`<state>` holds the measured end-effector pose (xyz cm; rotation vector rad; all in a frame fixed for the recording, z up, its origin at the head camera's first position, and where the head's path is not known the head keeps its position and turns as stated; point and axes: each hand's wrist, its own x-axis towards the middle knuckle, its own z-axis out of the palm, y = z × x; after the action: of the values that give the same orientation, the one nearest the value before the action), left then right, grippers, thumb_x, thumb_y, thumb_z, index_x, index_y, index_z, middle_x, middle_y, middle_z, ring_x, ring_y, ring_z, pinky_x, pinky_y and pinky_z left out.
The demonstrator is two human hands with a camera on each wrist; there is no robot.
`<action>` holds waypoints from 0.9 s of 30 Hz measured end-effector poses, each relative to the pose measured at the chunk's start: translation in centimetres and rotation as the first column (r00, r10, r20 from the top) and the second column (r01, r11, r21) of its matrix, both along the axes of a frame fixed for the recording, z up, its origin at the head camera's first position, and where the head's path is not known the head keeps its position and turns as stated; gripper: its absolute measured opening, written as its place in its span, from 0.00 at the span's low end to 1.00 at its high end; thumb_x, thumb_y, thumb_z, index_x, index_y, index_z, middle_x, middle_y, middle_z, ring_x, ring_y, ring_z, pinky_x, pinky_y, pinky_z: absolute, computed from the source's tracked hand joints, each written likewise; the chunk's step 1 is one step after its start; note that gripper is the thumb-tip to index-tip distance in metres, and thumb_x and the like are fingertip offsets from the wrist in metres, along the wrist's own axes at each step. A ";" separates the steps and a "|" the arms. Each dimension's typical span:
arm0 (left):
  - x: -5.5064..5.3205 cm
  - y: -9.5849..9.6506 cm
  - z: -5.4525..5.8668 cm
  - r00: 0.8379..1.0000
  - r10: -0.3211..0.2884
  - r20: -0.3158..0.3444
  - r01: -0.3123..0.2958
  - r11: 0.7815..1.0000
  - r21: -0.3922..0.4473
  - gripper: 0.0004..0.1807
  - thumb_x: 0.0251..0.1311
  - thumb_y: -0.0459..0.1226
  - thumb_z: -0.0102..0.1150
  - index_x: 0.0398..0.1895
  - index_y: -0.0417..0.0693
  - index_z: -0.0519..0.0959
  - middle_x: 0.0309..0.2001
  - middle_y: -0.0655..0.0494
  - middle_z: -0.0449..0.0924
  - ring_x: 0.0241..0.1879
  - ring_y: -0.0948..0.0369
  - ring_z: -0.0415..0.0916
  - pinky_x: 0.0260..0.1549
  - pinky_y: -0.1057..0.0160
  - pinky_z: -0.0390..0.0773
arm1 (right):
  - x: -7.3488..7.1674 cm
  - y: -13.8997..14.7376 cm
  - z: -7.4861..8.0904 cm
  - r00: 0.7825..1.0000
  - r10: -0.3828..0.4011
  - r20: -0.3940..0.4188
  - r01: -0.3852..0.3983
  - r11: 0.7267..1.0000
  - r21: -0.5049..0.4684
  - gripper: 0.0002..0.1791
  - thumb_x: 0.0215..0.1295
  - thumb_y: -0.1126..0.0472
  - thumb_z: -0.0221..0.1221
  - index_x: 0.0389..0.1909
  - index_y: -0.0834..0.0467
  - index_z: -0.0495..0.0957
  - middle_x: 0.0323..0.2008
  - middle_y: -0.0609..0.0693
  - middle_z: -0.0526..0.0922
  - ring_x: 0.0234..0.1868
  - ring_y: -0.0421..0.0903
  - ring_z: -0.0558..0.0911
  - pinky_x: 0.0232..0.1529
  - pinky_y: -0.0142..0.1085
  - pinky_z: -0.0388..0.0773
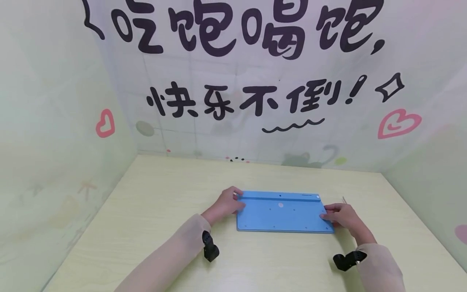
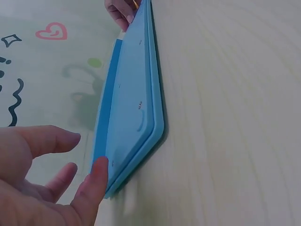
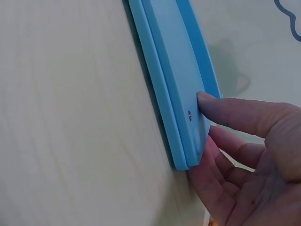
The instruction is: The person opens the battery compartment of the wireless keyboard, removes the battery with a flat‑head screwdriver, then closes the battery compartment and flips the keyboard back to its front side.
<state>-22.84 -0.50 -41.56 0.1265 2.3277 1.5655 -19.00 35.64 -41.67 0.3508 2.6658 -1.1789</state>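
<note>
A light blue keyboard (image 1: 281, 217) lies with its underside up, showing small screws and a raised bar along its far edge. My left hand (image 1: 228, 201) is at its left end, and in the head view the thumb overlaps the underside. The left wrist view has that hand's fingers (image 2: 54, 139) spread apart, one digit in front of the keyboard's corner (image 2: 113, 181). My right hand (image 1: 343, 215) holds the right end. In the right wrist view its thumb (image 3: 235, 113) presses on the underside near a screw, while the other fingers curl beneath the edge.
The keyboard is on a pale wooden table (image 1: 175, 182). A thin stick-like thing (image 1: 344, 199) pokes out behind my right hand, mostly hidden. Printed cloth walls (image 1: 233, 142) enclose the table at the back and both sides. A black camera mount (image 1: 210, 246) sits on each sleeve.
</note>
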 end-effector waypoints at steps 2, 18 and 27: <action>-0.1 0.4 0.6 0.999 -0.023 -0.029 0.022 0.999 -0.038 0.17 0.55 0.33 0.60 0.49 0.42 0.72 0.46 0.46 0.68 0.36 0.55 0.72 0.34 0.61 0.77 | 0.1 0.1 0.0 1.000 -0.007 -0.001 0.007 1.000 -0.006 0.35 0.52 0.57 0.67 0.54 0.75 0.67 0.41 0.62 0.74 0.32 0.47 0.73 0.32 0.34 0.76; -1.5 6.1 3.8 0.947 -0.279 -0.158 0.258 0.956 -0.137 0.14 0.59 0.35 0.58 0.48 0.45 0.75 0.45 0.49 0.74 0.43 0.58 0.71 0.41 0.62 0.72 | 0.0 0.5 -0.1 0.999 -0.022 0.024 0.023 1.000 -0.020 0.35 0.52 0.57 0.66 0.54 0.75 0.66 0.43 0.64 0.74 0.34 0.48 0.73 0.34 0.36 0.77; -1.8 8.6 3.2 0.906 -0.384 -0.176 0.351 0.916 -0.192 0.13 0.59 0.33 0.57 0.47 0.43 0.75 0.34 0.57 0.74 0.34 0.63 0.70 0.34 0.67 0.72 | -0.1 0.2 0.2 1.000 -0.011 0.028 0.011 1.000 -0.016 0.34 0.53 0.57 0.66 0.55 0.74 0.66 0.44 0.65 0.73 0.35 0.49 0.73 0.36 0.37 0.77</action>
<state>-24.59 8.06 -38.41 0.6849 2.3914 1.2283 -19.07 35.82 -41.51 0.3767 2.6325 -1.1886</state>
